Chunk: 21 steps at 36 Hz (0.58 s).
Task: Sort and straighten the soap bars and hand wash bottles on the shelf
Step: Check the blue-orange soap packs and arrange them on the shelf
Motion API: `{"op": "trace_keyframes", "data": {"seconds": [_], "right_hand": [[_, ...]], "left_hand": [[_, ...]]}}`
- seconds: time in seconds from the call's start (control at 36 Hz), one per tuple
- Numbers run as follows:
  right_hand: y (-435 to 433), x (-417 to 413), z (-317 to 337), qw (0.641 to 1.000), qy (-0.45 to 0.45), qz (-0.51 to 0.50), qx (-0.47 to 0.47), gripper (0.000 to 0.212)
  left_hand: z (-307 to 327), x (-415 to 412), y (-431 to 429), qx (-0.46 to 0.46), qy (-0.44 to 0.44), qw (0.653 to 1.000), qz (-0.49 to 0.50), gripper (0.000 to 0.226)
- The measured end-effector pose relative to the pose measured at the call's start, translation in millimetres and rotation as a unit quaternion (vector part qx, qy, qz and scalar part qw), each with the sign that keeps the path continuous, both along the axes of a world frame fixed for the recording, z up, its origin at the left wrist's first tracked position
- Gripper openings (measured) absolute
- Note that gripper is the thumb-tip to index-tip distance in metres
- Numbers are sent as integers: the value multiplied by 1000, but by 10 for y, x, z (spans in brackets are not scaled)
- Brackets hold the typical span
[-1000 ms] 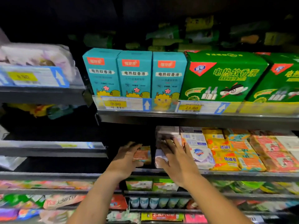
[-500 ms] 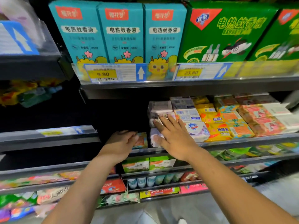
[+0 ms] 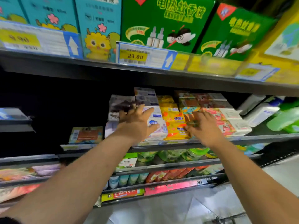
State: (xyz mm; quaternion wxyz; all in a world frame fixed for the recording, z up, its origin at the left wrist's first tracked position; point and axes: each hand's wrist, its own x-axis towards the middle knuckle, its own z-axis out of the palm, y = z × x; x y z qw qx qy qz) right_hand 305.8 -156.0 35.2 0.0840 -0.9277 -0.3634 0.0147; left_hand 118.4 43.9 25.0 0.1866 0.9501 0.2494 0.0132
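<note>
Left hand (image 3: 137, 125) shifted right off orange box (image 3: 86, 135), now lying to its left; fingers spread flat on white soap stack (image 3: 160, 132), gripping nothing. Right hand (image 3: 204, 128) moved to yellow soaps (image 3: 174, 126); fingers blurred, grip indeterminate. Work advancing rightward; bottles (image 3: 260, 113) beyond right hand, untouched.

Right hand (image 3: 203, 126): fingers motion-blurred; we cannot tell its grip.
White soap pack (image 3: 159, 131): half hidden under the left hand (image 3: 137, 125).
Teal boxes (image 3: 97, 21): cut by the top edge.
Green containers (image 3: 284, 118): smeared, clipped at the right edge.
</note>
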Motion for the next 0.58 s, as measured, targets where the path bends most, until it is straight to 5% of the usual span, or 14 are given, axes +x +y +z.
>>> {"op": "trace_keyframes", "data": {"seconds": [0.11, 0.25, 0.36, 0.53, 0.58], "right_hand": [[-73, 409, 62, 999, -9, 28, -23, 99], [9, 784, 76, 994, -18, 66, -90, 91], [125, 929, -47, 988, -40, 78, -129, 98], [152, 1022, -232, 994, -38, 69, -78, 96], [142, 1037, -230, 997, -30, 66, -41, 115]], "left_hand": [[-202, 151, -69, 94, 53, 994, 30, 86], [-371, 178, -10, 52, 55, 996, 56, 107], [-327, 185, -60, 148, 19, 988, 47, 88], [-326, 193, -42, 190, 60, 979, 45, 106], [-325, 203, -38, 195, 61, 978, 47, 103]]}}
